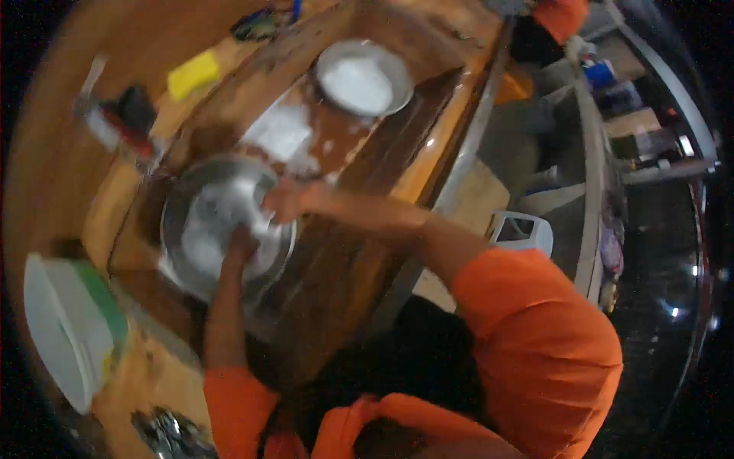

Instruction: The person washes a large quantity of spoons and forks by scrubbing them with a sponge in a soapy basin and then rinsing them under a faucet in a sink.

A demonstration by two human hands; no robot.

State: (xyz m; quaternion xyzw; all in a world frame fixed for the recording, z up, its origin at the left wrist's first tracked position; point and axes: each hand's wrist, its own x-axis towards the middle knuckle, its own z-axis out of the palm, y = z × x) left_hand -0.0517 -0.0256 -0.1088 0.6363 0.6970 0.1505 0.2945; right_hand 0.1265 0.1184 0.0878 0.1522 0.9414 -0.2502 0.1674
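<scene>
A round metal basin (172,229) with whitish suds inside sits in front of me on the wet wooden surface. My left hand (242,244) reaches down into the basin, its fingers partly hidden and blurred. Over the basin's right rim is my right hand (289,199), also smeared by motion. Whether either hand grips something cannot be made out. Just beyond the basin, a white foamy patch (281,132) spreads over the surface. Farther back stands a second, shallower metal bowl (404,86), filled with white suds or liquid.
A yellow sponge (194,74) lies on the far ledge, near a blurred dark and red object (132,120). At left stands a pale plastic container (69,327) with a green side. Shiny metal items (172,430) lie at lower left. Cluttered shelves (593,172) are at right.
</scene>
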